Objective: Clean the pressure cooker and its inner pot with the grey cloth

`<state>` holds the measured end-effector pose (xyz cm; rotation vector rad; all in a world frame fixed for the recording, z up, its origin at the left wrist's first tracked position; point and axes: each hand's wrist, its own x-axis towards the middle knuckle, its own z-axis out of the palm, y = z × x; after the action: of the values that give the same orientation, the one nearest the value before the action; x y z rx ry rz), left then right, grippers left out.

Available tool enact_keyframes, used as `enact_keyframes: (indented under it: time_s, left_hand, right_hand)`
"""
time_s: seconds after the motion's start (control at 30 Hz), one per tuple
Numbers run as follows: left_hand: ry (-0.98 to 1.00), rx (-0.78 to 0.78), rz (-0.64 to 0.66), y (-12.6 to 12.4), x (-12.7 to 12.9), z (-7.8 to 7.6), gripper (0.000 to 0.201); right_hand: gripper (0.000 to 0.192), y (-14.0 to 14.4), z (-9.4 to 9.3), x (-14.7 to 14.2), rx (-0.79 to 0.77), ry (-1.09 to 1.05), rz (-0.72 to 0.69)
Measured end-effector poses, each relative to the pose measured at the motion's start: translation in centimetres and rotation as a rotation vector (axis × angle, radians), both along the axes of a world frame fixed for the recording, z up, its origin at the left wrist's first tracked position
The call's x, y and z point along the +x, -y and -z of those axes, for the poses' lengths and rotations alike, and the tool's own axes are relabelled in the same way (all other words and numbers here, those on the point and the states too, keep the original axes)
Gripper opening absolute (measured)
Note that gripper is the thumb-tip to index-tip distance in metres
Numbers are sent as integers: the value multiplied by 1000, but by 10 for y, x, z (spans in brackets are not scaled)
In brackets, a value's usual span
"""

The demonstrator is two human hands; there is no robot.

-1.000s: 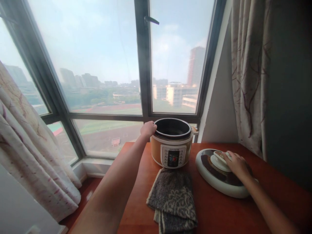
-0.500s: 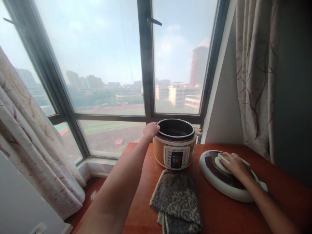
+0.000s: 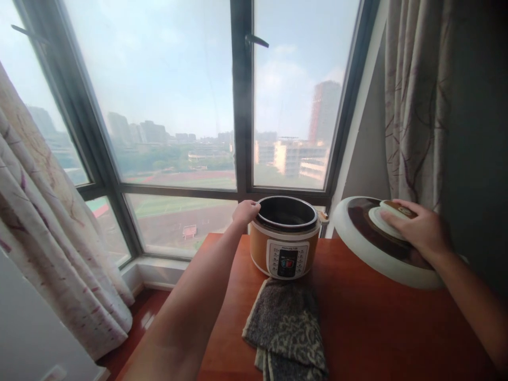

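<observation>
An orange and white electric cooker [image 3: 284, 247] stands open at the far edge of a red-brown wooden table [image 3: 369, 328], its dark inner pot showing. My left hand [image 3: 246, 211] grips the cooker's left rim. My right hand [image 3: 420, 228] holds the round white and brown lid [image 3: 373, 243] by its top knob, lifted off the table and tilted, to the right of the cooker.
A folded grey patterned towel [image 3: 286, 328] lies on the table in front of the cooker. Large windows with dark frames [image 3: 241, 106] rise behind. Patterned curtains hang at the left [image 3: 47, 233] and right [image 3: 413, 100].
My right hand has lifted the lid off the table and raised it to the right of the cooker. My left hand has stayed on the cooker's rim.
</observation>
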<state>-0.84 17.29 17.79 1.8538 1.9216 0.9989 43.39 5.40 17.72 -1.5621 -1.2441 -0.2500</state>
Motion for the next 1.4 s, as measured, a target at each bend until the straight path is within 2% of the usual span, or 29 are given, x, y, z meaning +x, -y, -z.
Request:
enact_keyframes:
  time_s: [0.1,0.17,0.23,0.43,0.63,0.9,1.4]
  left_hand:
    - [109,21,-92,-2,-15,4,30]
    - [173,29,-122,-2,-24,8,28]
    - [237,9,-91,-1,-30,15,25]
    - [461,-75,46,2,-29,34,35]
    - [620,-115,93,5,-31,44,44]
    - [681,-96,74,1,-30,53,47]
    - [722,-129,35,-3,-25,53,50]
  right_hand:
    - [48,-4,-44,-41,-4,-34,-8]
    - [49,-13,-60,-70,3,-39,-75]
    - [50,-25,-69,-100,-17,3,-135]
    - [55,-64,-77,-181,-111,96,-243]
    - [53,-99,-70,-231,-289,199,-254]
    - [49,-114,-56,-258,-345,220,-226]
    - [48,-116,-51,-253,-413,215,-218]
